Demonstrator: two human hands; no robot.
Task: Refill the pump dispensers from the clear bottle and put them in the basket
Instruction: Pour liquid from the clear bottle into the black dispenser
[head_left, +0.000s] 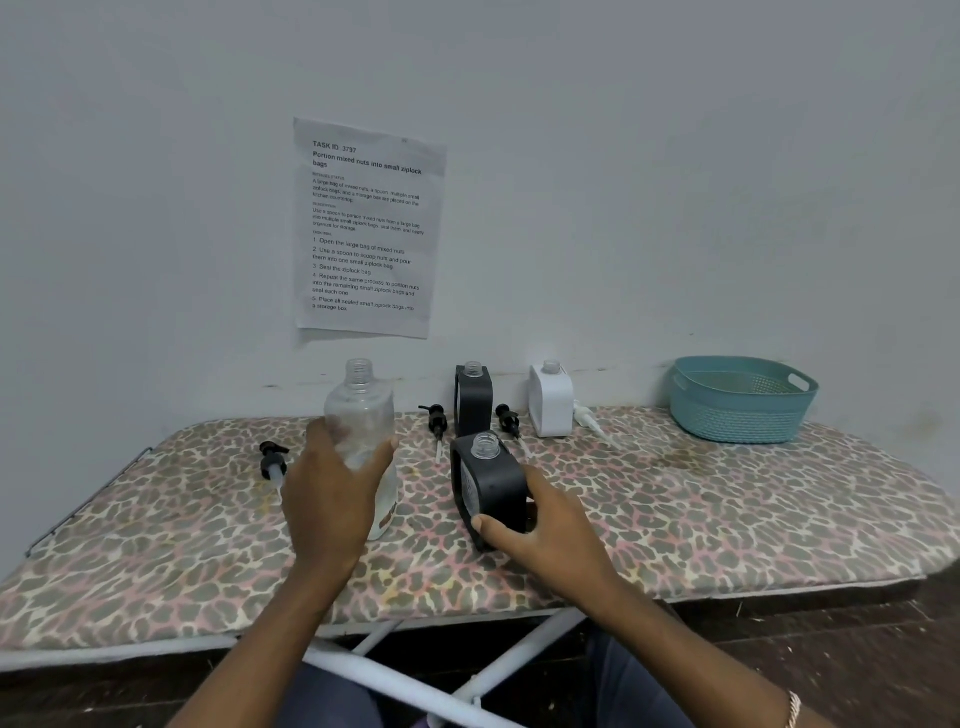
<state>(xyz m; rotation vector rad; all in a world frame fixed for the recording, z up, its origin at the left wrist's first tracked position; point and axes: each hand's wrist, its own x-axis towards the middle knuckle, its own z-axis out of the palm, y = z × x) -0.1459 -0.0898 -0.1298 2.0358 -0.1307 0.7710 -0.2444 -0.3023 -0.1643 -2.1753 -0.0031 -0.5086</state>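
The left hand (332, 499) is wrapped around the clear bottle (358, 410), fingers curled on its left side and thumb pressed on its right. The bottle is upright with its neck uncapped; its upper part looks empty and its lower end, mostly hidden behind the hand, shows whitish. Whether its base touches the worktop (675, 509), a padded board with a leopard-print cover, cannot be told. Just beside it on the right, the right hand (545, 525) grips the near black dispenser (488, 483) low on its body, thumb across the front edge and fingers behind; its clear neck is open, with no pump on it. Behind it, near the wall, stand a second black dispenser (472, 397) and a white dispenser (551, 400), both also without pumps. Three black pump heads lie on the cover: one (272, 460) left of the bottle, one (436, 418) left of the far black dispenser, and one (508, 418) between that dispenser and the white one. A white pump head (589, 418) lies just right of the white dispenser. The teal basket (737, 415) sits at the far right corner, well apart from both hands. A printed sheet (369, 228) is stuck to the wall above.
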